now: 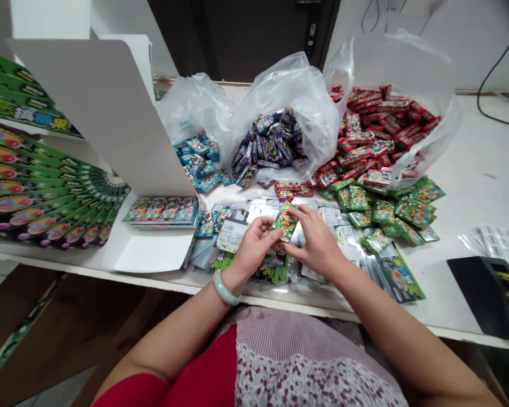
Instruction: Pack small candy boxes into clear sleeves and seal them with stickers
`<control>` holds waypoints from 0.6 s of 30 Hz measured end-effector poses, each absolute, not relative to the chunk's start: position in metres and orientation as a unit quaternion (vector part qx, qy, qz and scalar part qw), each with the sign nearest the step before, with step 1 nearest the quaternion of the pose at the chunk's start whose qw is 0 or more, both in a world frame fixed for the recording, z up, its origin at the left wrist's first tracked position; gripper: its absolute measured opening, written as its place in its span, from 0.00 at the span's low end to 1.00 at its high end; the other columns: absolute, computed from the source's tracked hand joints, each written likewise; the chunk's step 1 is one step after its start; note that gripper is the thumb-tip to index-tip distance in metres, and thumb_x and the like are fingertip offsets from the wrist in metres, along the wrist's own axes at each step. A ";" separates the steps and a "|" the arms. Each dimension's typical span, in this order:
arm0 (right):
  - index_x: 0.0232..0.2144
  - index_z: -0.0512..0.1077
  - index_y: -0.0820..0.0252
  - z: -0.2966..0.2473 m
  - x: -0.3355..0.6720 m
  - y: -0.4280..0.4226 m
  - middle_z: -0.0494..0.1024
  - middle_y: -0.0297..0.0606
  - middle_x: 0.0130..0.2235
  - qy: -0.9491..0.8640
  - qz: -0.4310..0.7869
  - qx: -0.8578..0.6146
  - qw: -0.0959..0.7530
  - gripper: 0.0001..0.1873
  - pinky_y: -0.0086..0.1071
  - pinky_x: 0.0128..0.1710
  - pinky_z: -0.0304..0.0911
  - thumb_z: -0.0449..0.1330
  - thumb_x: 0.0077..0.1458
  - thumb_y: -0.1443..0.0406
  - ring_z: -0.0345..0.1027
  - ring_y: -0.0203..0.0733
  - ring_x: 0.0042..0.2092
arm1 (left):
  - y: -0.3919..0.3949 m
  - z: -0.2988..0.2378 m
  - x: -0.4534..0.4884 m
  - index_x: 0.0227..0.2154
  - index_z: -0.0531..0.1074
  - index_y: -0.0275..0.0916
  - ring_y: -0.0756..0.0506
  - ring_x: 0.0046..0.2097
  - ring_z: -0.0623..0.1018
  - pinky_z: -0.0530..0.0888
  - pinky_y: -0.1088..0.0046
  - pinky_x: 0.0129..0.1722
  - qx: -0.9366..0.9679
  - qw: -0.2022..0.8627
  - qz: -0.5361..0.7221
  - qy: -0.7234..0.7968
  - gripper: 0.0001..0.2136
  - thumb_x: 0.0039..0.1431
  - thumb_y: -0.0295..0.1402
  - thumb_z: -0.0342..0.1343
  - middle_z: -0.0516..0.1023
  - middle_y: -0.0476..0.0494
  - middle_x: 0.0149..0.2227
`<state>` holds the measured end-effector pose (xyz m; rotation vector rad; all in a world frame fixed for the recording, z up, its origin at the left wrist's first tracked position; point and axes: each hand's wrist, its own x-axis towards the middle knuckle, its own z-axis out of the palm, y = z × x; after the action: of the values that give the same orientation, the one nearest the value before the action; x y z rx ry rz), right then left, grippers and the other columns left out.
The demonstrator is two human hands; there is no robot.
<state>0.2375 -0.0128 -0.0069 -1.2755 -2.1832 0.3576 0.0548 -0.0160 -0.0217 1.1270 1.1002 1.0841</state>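
Observation:
A small green printed packet [285, 217] is held up between both hands over the middle of the worktop. My left hand [253, 247] is closed on its lower left side, thumb across the front. At the packet's right edge, my right hand [318, 242] grips with thumb and fingers. Underneath lie flat printed cards in clear plastic sleeves [233, 234], partly covered by my hands. Beside them rest small blue boxes [206, 225] and a few red boxes [294, 189]. More green packets [384, 211] lie in a loose pile to the right.
An open white carton [152, 249] holding a row of packets stands at left, beside fanned green cards [55, 209]. Behind are plastic bags of blue boxes [201, 155], purple boxes [275, 138] and red boxes [377, 124]. A black tape dispenser [486, 291] sits at right.

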 end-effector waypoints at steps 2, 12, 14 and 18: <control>0.57 0.59 0.59 -0.007 0.250 -0.012 0.65 0.52 0.57 -0.802 0.131 -0.492 0.313 0.33 0.53 0.58 0.58 0.61 0.50 0.60 0.59 0.56 0.60 | -0.013 -0.022 0.040 0.51 0.64 0.40 0.40 0.50 0.75 0.73 0.60 0.49 0.619 0.515 0.399 0.439 0.26 0.50 0.40 0.65 0.72 0.39 0.49; 0.61 0.55 0.51 -0.015 0.287 -0.025 0.58 0.48 0.62 -0.818 0.091 -0.501 0.268 0.35 0.56 0.60 0.55 0.60 0.51 0.64 0.53 0.57 0.63 | -0.002 -0.020 -0.011 0.62 0.55 0.40 0.28 0.65 0.57 0.45 0.40 0.64 0.895 0.190 0.100 0.390 0.39 0.47 0.33 0.65 0.62 0.31 0.61; 0.61 0.53 0.51 -0.010 0.282 -0.027 0.57 0.48 0.63 -0.807 0.075 -0.512 0.284 0.36 0.56 0.61 0.54 0.60 0.52 0.64 0.52 0.58 0.63 | -0.004 -0.013 -0.013 0.63 0.53 0.39 0.29 0.63 0.60 0.49 0.42 0.64 0.894 0.170 0.127 0.396 0.41 0.48 0.37 0.66 0.61 0.29 0.60; 0.62 0.51 0.49 0.003 0.273 -0.028 0.53 0.46 0.65 -0.832 0.071 -0.492 0.247 0.37 0.57 0.61 0.52 0.60 0.52 0.65 0.49 0.59 0.64 | -0.006 -0.006 -0.016 0.63 0.52 0.38 0.31 0.60 0.63 0.62 0.49 0.60 0.893 0.162 0.168 0.386 0.43 0.47 0.42 0.66 0.61 0.30 0.58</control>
<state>0.2729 -0.0284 0.0030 -1.3420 -2.2675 0.1937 -0.0157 -0.0062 -0.0059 2.5480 1.1014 0.4787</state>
